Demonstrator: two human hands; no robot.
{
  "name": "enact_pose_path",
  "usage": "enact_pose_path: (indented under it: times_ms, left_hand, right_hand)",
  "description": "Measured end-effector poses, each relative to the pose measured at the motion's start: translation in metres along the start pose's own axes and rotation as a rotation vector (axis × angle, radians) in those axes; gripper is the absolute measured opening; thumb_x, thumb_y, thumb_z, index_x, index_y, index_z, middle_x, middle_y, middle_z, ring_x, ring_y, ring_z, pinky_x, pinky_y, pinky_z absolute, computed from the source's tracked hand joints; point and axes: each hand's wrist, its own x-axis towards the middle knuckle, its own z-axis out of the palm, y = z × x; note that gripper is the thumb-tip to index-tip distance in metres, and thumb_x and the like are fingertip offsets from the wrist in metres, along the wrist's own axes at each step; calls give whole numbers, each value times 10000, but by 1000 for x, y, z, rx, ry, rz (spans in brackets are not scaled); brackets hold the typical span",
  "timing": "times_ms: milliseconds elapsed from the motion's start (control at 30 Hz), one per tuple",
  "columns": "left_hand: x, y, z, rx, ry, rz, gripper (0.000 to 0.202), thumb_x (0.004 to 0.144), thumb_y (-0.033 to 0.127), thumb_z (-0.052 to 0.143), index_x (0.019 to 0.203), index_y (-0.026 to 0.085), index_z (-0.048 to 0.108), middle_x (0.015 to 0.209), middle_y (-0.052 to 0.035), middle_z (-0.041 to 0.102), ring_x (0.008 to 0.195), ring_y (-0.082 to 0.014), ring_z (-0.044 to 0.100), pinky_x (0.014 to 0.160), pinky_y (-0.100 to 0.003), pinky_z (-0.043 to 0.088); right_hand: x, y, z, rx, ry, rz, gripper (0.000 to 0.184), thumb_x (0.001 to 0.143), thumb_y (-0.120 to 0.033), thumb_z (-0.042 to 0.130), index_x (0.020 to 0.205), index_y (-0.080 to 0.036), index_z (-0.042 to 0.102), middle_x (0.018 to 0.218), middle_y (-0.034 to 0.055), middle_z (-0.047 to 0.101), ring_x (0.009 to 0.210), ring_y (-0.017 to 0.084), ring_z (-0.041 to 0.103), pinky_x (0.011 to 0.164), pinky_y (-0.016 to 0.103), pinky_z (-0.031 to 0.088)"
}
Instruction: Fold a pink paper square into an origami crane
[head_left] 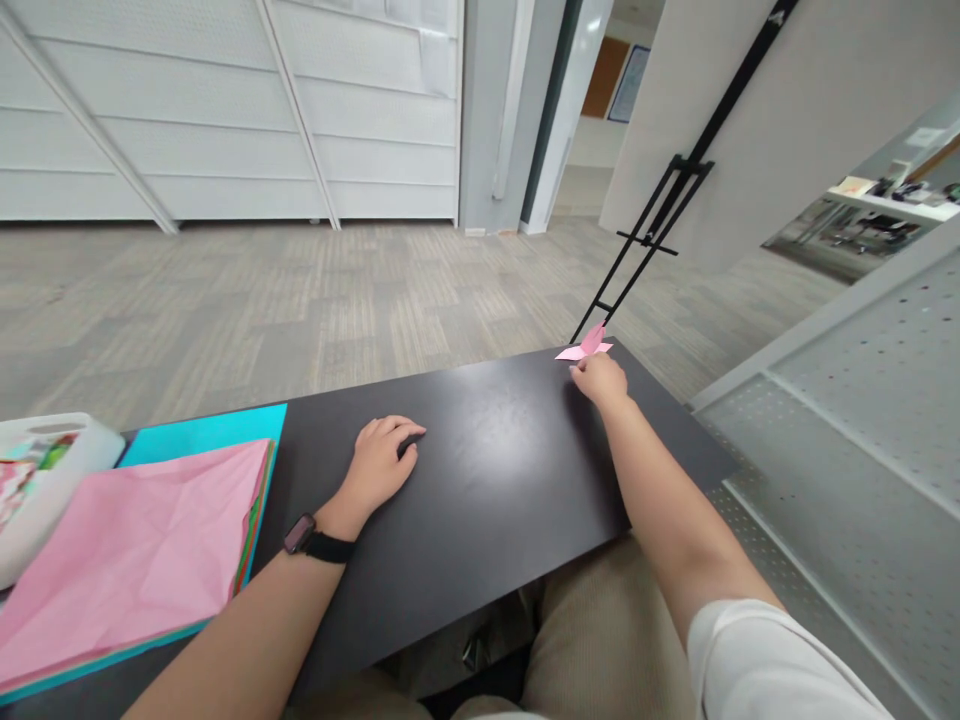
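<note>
Right hand (600,380) pinching pink origami (585,347), far table corner (622,352)

On the table (487,480), the left hand (379,465) is lying flat near the middle, the right hand (600,380) is touching the folded paper (585,347) at the far right corner, while the paper stack (135,550) is sitting far left beside the tray (45,470).

Grey carpet floor (300,300), white panelled wall (225,100), black table (487,480).
</note>
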Motion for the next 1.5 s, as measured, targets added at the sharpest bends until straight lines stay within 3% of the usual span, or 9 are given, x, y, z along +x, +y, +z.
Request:
enact_pose_path:
  times_ms: [100, 233, 333, 433, 567, 733, 967, 1200, 1500]
  left_hand:
    - [-1, 1, 0, -17, -3, -5, 283, 965, 260, 589, 1176, 305, 772, 1272, -57, 734, 1220, -299, 642, 1165, -567, 450]
    - [-4, 8, -2, -50, -5, 0, 278, 1001, 225, 577, 1193, 283, 770, 1268, -74, 731, 1252, -289, 636, 1269, -612, 340]
    - [-5, 12, -2, -64, -1, -4, 275, 1030, 218, 570, 1226, 262, 757, 1287, -93, 736, 1248, -283, 641, 1266, -604, 342]
    - [-4, 12, -2, -69, 26, 10, 236, 1052, 261, 592, 1234, 254, 742, 1278, -94, 747, 1245, -281, 648, 1243, -577, 374]
    - [-4, 12, -4, -121, 90, 49, 205, 1061, 280, 601, 1214, 234, 730, 1239, -100, 747, 1215, -274, 664, 1207, -547, 433]
    - [-6, 31, -18, -266, 225, 172, 214, 1065, 252, 580, 1227, 249, 718, 1262, -96, 723, 1241, -241, 661, 1155, -477, 512]
    - [-20, 54, -95, -186, 360, 85, 197, 1027, 225, 638, 1217, 233, 691, 1241, -82, 740, 1196, -236, 688, 1109, -432, 532]
    - [-91, -12, -159, 287, 299, -297, 243, 975, 347, 709, 1159, 205, 636, 1218, -131, 650, 1269, -335, 588, 1155, -515, 463]
    - [-135, -70, -144, 323, 133, -640, 494, 868, 583, 748, 1135, 177, 662, 1216, -165, 646, 1246, -371, 619, 1136, -497, 479]
  right_hand:
    - [-27, -47, -16, 13, -113, -316, 320, 989, -469, 654, 822, -244, 808, 969, 107, 776, 935, 272, 692, 853, 365, 506]
    - [-61, -121, -15, 216, -97, -635, 232, 1005, -371, 615, 942, -257, 807, 1067, 91, 782, 1046, 266, 693, 947, 359, 493]
    - [-83, -168, 14, 440, -112, -630, 194, 964, -339, 631, 882, -245, 779, 1042, 79, 774, 1024, 255, 694, 951, 358, 498]
    - [-103, -198, 53, 704, -116, -415, 235, 950, -360, 591, 839, -229, 752, 949, 72, 778, 922, 245, 697, 896, 357, 516]
    - [-113, -204, 86, 826, -150, -390, 317, 946, -452, 561, 878, -229, 775, 912, 66, 789, 871, 251, 695, 849, 360, 521]
    - [-107, -200, 90, 806, -135, -367, 317, 918, -472, 578, 865, -240, 787, 916, 65, 803, 883, 264, 704, 864, 374, 519]
    - [-107, -204, 89, 791, -111, -340, 288, 905, -452, 581, 818, -241, 758, 885, 66, 786, 876, 271, 705, 865, 382, 522]
    - [-109, -205, 86, 769, -112, -374, 287, 923, -444, 570, 769, -241, 701, 848, 58, 760, 856, 260, 684, 856, 372, 512]
    - [-110, -206, 83, 757, -124, -360, 261, 917, -415, 566, 762, -240, 684, 854, 58, 754, 864, 255, 678, 842, 351, 506]
